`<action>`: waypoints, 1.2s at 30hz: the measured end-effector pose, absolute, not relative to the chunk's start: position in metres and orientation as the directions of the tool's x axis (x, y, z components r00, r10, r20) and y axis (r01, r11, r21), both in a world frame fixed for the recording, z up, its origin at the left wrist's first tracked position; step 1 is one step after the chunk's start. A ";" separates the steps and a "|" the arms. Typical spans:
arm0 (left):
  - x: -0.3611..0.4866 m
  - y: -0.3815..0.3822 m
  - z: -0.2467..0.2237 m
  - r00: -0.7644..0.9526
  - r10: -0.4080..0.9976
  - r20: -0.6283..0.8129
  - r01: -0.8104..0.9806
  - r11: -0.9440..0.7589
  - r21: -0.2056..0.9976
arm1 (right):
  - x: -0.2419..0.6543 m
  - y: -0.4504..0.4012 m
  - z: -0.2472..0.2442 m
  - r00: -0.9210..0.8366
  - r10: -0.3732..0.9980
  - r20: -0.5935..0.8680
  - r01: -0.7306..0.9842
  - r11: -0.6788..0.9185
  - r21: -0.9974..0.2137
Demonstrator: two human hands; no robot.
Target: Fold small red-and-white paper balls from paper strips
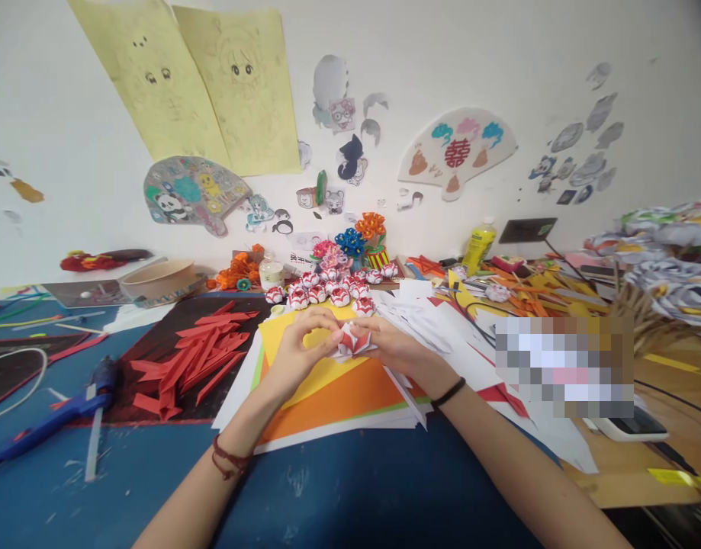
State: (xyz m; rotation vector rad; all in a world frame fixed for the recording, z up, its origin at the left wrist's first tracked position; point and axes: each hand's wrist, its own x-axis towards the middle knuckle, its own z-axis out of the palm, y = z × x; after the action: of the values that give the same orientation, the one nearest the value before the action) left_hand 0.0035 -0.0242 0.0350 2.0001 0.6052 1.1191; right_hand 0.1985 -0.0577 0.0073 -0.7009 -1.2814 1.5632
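Observation:
A red and white folded paper flower [354, 341] is held between my two hands, above a stack of yellow and orange paper [321, 396]. My left hand [309, 341] has its thumb and fingers pinched on the flower's left side. On the right side, my right hand [393, 345] grips it too, its fingers partly behind the petals. Just beyond my hands stands a group of finished red and white paper flowers [330, 290]. Folded red paper strips [195, 354] lie in a pile on a dark mat to the left.
A blue glue gun [81, 408] rests at the left on the blue table surface [327, 488]. White paper sheets, a yellow bottle [479, 245] and paper scraps lie to the right. A round bowl [159, 282] stands at the back left, near the wall.

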 end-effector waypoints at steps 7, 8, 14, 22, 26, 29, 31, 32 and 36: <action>0.007 -0.030 0.032 0.469 0.727 0.501 0.096 -0.607 0.789 | 0.200 -0.059 0.008 -0.411 0.904 0.119 -0.260 0.009 -0.966; 0.008 -0.030 0.032 0.464 0.727 0.505 0.108 -0.613 0.783 | 0.200 -0.059 0.008 -0.425 0.897 0.121 -0.260 0.008 -0.966; 0.010 -0.031 0.032 0.402 0.727 0.557 0.203 -0.663 0.720 | 0.195 -0.059 0.008 -0.430 0.884 0.181 -0.313 0.042 -0.949; 0.012 -0.024 0.022 0.401 0.732 0.551 0.240 -0.664 0.708 | 0.198 -0.059 0.008 -0.407 0.900 0.157 -0.220 0.070 -0.973; 0.005 -0.017 0.027 0.331 0.738 0.588 0.304 -0.673 0.674 | 0.196 -0.057 0.004 -0.374 0.916 0.141 -0.198 0.070 -0.978; 0.003 -0.019 0.035 0.390 0.675 0.626 0.235 -0.730 0.642 | 0.198 -0.053 0.000 -0.263 0.951 0.162 -0.165 0.122 -0.979; 0.005 -0.024 0.036 0.493 0.581 0.648 0.239 -0.806 0.541 | 0.201 -0.052 -0.001 -0.219 0.958 0.183 -0.125 0.158 -0.979; 0.007 -0.026 0.036 0.530 0.548 0.647 0.266 -0.832 0.487 | 0.201 -0.052 -0.001 -0.214 0.958 0.193 -0.105 0.174 -0.979; 0.014 -0.030 0.028 0.570 0.522 0.635 0.341 -0.853 0.395 | 0.198 -0.055 0.001 -0.209 0.956 0.205 -0.048 0.200 -0.979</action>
State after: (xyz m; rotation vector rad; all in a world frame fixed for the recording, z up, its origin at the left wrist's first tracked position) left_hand 0.0140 -0.0301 0.0275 2.5748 0.7196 1.1535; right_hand 0.1976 -0.0546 0.0012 -0.9275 -1.4339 1.2174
